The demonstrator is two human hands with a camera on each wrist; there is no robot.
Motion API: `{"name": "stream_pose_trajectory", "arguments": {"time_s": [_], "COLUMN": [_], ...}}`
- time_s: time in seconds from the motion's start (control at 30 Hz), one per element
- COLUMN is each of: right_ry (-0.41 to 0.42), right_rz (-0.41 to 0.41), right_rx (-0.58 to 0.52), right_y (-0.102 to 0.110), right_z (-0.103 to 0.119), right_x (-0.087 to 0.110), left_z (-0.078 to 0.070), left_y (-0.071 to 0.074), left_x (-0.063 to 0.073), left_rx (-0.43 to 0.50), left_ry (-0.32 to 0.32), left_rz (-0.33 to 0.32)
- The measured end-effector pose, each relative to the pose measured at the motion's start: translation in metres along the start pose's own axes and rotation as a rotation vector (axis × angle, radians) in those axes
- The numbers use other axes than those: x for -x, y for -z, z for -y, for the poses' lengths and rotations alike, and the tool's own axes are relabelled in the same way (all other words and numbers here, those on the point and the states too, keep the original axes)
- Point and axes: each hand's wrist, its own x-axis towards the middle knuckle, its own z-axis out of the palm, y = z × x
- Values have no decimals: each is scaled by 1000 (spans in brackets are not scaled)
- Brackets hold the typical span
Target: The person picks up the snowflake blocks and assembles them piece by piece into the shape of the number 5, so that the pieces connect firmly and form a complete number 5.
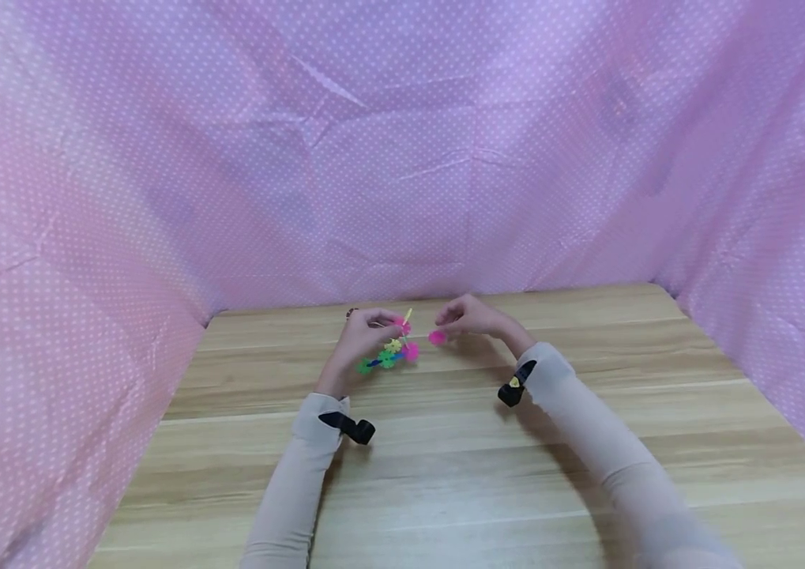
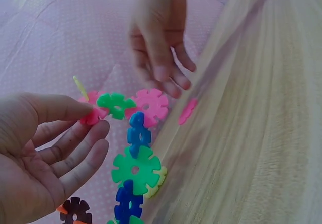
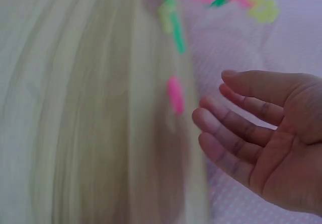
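Note:
My left hand [image 1: 363, 341] pinches a pink notched plastic disc [image 2: 93, 108] between thumb and forefinger. That disc belongs to a linked chain of snowflake-shaped discs, including a green disc [image 2: 135, 169], a dark blue disc [image 2: 129, 202] and a second pink disc [image 2: 149, 106]. From the pinched disc a yellow disc [image 2: 79, 87] stands up edge-on. My right hand [image 3: 266, 128] holds nothing, its fingers apart and loosely bent. A loose pink disc [image 3: 175, 94] lies near its fingertips on the table, not touching them. The right wrist view is blurred.
A dark brown disc with orange pieces [image 2: 75, 211] is beyond the left hand, partly hidden. The wood-grain table [image 1: 459, 474] ends at a pink dotted cloth [image 1: 402, 197], which hangs behind it and at both sides.

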Motion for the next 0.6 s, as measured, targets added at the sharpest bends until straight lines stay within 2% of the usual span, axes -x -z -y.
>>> {"name": "stream_pose_trajectory", "arguments": {"time_s": [0.17, 0.33, 0.6], "right_ry": [-16, -13, 21], "right_rz": [45, 94, 111], "right_rx": [13, -5, 26], "right_y": [-2, -5, -10], "right_z": [-7, -15, -15], "right_x": [-3, -10, -14], "left_z": [5, 6, 4], "left_y": [4, 7, 10], "left_x": [2, 8, 15], "left_rx": [55, 104, 181], "left_ry": [19, 88, 135], "left_rz": [39, 56, 68]}}
